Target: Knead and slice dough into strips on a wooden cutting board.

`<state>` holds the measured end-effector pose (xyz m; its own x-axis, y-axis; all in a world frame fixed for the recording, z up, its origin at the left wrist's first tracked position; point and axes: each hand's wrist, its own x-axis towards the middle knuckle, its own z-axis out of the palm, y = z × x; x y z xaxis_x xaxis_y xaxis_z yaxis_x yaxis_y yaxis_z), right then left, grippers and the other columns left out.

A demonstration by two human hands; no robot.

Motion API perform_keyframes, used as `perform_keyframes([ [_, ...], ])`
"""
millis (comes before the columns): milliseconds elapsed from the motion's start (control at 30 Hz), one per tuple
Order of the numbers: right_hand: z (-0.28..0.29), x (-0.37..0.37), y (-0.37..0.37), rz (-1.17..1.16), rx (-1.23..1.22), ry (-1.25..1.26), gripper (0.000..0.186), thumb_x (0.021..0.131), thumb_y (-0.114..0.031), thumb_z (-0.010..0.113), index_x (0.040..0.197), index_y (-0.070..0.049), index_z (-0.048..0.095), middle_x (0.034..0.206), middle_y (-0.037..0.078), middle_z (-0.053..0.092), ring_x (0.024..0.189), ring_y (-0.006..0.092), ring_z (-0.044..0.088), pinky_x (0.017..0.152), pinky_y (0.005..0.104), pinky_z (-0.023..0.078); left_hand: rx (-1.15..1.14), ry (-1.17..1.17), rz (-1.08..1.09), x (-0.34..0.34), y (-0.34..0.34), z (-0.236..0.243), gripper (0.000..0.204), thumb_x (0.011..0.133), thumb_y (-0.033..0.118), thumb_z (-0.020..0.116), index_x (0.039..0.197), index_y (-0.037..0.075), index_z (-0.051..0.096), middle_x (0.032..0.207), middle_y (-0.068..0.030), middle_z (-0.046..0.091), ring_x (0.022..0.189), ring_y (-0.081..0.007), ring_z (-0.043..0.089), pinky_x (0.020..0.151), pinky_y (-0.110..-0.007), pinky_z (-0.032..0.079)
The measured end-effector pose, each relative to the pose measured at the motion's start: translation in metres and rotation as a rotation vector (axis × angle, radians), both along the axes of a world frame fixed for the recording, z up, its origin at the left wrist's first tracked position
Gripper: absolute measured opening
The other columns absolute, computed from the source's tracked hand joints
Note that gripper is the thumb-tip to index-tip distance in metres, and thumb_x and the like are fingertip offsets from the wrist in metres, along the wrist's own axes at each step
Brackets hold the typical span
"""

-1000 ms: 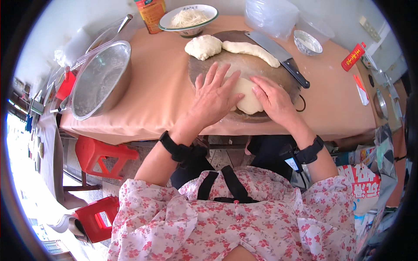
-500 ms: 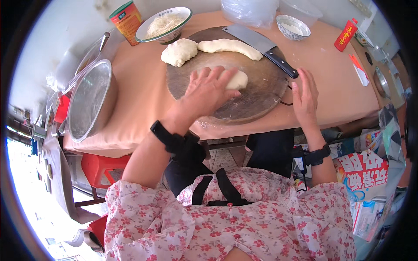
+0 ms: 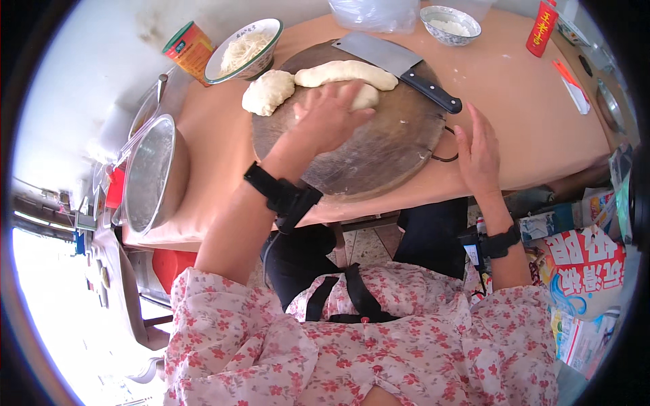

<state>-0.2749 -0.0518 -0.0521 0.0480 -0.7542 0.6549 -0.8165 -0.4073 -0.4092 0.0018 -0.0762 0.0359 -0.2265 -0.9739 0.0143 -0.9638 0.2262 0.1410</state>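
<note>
My left hand point(image 3: 330, 118) lies open with fingers spread over a short piece of dough point(image 3: 366, 97), covering much of it. This piece sits on a round wooden chopping board point(image 3: 379, 155). Behind it stretches a long roll of dough point(image 3: 347, 72), and a rounded lump of dough point(image 3: 268, 93) rests to the left near the board's edge. A cleaver point(image 3: 386, 55) with a black handle lies across the board's far right. Just right of the board, my right hand point(image 3: 480, 152) is held open with nothing in it, its fingers below the cleaver's handle end.
A large metal basin point(image 3: 157, 177) leans at the left table edge. At the back stand an orange canister point(image 3: 189, 53), a bowl of noodle-like strands point(image 3: 247, 55), a plastic bag point(image 3: 376, 13) and a bowl of white powder point(image 3: 451, 27). A red bottle point(image 3: 541, 30) is at the right.
My left hand has pushed forward over the short dough, which now sits nearer the long roll. My right hand stays beside the board. The whole view has shifted slightly.
</note>
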Motion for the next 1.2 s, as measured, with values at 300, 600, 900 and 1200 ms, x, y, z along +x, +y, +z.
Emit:
perform_keyframes([
  [300,-0.004,0.000,0.003,-0.017,0.065,-0.003,0.047,0.097,-0.027,0.055,0.135,0.000,0.046,0.127,0.020,0.056,0.119,0.0366,0.052,0.100,0.0458,0.041,-0.115,0.015,-0.363,-0.016,0.060,-0.003,0.060,0.087,0.037,0.066,0.142,0.029,0.044,0.135,-0.0135,0.046,0.123,-0.0388,0.046,0.098,-0.055,0.040],
  [600,0.000,0.001,0.005,-0.011,0.026,0.010,0.047,0.097,-0.027,0.056,0.135,0.000,0.047,0.126,0.020,0.057,0.118,0.0369,0.053,0.099,0.0461,0.041,-0.118,0.008,-0.040,0.054,0.033,-0.001,0.059,0.092,0.044,0.060,0.143,0.021,0.042,0.128,-0.0174,0.051,0.119,-0.0401,0.049,0.096,-0.060,0.038],
  [900,-0.005,0.001,0.002,-0.033,-0.007,0.022,0.047,0.096,-0.029,0.057,0.133,-0.001,0.050,0.121,0.019,0.059,0.113,0.0358,0.055,0.096,0.0461,0.042,0.011,-0.016,0.047,0.014,-0.018,0.006,0.056,0.094,0.044,0.056,0.140,0.017,0.040,0.131,-0.0210,0.049,0.122,-0.0468,0.045,0.098,-0.068,0.033],
  [1200,-0.008,-0.003,0.003,-0.024,0.071,-0.018,0.045,0.095,-0.029,0.058,0.129,0.000,0.054,0.118,0.018,0.062,0.110,0.0335,0.058,0.095,0.0439,0.043,-0.029,-0.060,-0.256,-0.021,0.058,0.004,0.061,0.089,0.043,0.063,0.141,0.020,0.041,0.132,-0.0167,0.045,0.122,-0.0410,0.045,0.095,-0.056,0.039],
])
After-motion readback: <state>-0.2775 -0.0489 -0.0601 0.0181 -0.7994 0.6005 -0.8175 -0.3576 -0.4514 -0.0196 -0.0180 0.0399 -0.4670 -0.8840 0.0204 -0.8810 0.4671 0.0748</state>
